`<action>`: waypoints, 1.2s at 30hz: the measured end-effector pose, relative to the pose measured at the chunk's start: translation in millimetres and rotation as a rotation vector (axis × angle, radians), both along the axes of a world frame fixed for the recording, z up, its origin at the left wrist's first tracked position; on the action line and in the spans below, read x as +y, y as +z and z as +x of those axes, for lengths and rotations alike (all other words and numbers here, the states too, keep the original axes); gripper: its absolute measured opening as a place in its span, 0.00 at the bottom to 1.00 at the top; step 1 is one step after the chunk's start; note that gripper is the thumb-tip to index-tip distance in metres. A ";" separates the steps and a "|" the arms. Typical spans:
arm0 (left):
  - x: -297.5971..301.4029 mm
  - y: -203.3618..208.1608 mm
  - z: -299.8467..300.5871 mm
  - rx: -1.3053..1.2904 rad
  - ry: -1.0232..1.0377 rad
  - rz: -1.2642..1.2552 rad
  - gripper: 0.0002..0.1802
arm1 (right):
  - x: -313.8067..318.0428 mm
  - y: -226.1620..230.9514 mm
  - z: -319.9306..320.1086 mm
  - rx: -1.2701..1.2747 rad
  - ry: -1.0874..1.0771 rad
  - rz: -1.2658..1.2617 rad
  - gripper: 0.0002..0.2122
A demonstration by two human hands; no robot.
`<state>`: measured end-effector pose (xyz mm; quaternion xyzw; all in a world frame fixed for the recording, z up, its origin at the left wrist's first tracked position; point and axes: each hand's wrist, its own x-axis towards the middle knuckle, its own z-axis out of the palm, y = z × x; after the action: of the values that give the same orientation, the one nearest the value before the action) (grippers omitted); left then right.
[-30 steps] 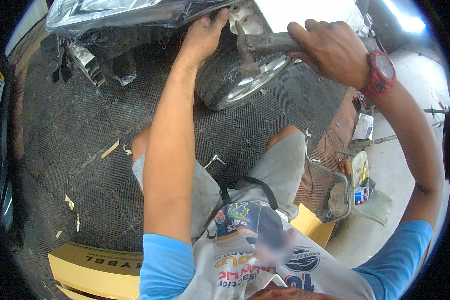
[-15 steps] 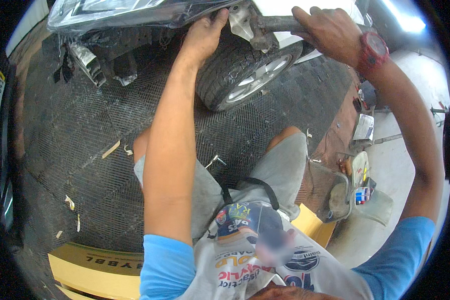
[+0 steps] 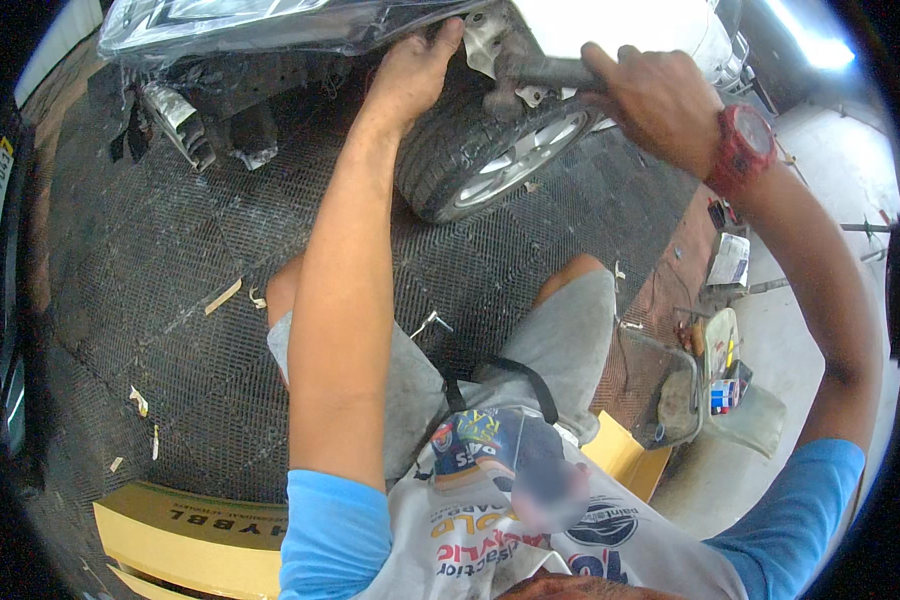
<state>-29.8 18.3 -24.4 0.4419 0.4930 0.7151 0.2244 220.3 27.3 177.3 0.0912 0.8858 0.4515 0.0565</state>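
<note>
Biggest thing up there is the plastic-wrapped front piece (image 3: 270,38) along the top of the view. Loose clear film like that is probably slippery, so I'd hold it by the firm edge underneath rather than pinch the wrap. The left hand (image 3: 410,78) is up at that lower edge, thumb pointing up and away from the rest. Its other fingers are mostly hidden, so I can't tell if they're clamped on anything or just resting.

Next is the white body panel (image 3: 610,30), right above the right hand (image 3: 660,105). Looks like thin, springy stuff with paint that'd mark easily, so I'd keep hard edges off it. The wheel (image 3: 455,165) sits below; heavy, and the rubber should be grippy.

Then the hammer (image 3: 560,72), in front of the top of the wheel. Right-hand fingers are wrapped tight around the handle. I'd guess it's stiff and head-heavy, so gripping well back from the head makes sense. The head's blurry; can't tell if it's touching anything.

Smallest is the bare metal bracket (image 3: 482,42), just beside the left thumb. Probably stiff but bendable, maybe sharp-edged, so hold the flat face.
</note>
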 end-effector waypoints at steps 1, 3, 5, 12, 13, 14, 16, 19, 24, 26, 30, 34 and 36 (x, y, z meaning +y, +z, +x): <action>0.3 0.7 -1.8 0.002 0.004 0.003 0.30 | -10.2 -7.2 7.3 -0.023 0.080 -0.029 0.16; -0.6 -0.3 -3.0 0.000 0.008 0.003 0.30 | -14.5 -11.0 9.6 -0.063 0.155 -0.055 0.15; 0.0 0.1 -1.6 0.005 0.014 0.008 0.30 | -10.7 -9.2 10.2 -0.090 0.139 -0.048 0.15; 3.3 0.4 0.4 0.010 0.035 0.032 0.31 | -13.2 2.8 -5.4 0.048 -0.039 -0.099 0.17; 3.4 0.1 1.4 0.010 0.035 0.029 0.31 | -15.3 -1.2 -0.2 0.034 0.001 -0.110 0.17; 3.3 -0.4 2.2 0.011 0.035 0.026 0.31 | -15.6 -5.4 3.7 0.020 0.041 -0.120 0.17; 3.0 -1.1 2.7 0.014 0.037 0.018 0.31 | -7.8 -6.9 3.8 0.044 0.052 -0.058 0.18; 3.5 -1.0 1.4 0.014 0.036 -0.003 0.32 | 1.9 4.7 0.0 0.071 0.026 -0.006 0.18; -2.3 -2.3 -3.0 -0.018 0.024 -0.012 0.32 | -10.0 2.4 -1.8 0.047 0.112 -0.049 0.16; -6.7 2.6 1.4 0.008 0.013 0.028 0.31 | -10.7 0.2 3.9 0.017 0.123 -0.045 0.15; -15.6 20.2 21.0 -0.087 -0.066 0.005 0.30 | 20.0 17.1 6.0 0.102 0.083 -0.020 0.14; -21.7 14.8 5.5 -0.072 -0.013 -0.014 0.28 | -14.0 -29.2 33.0 0.259 0.147 -0.266 0.20; -30.3 19.5 5.0 -0.077 -0.041 -0.052 0.26 | -27.4 -55.8 65.2 0.323 0.094 -0.467 0.22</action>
<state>-24.8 -12.0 -4.9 0.4181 0.4932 0.7138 0.2690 285.5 0.0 121.5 0.1054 0.9665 0.2172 -0.0867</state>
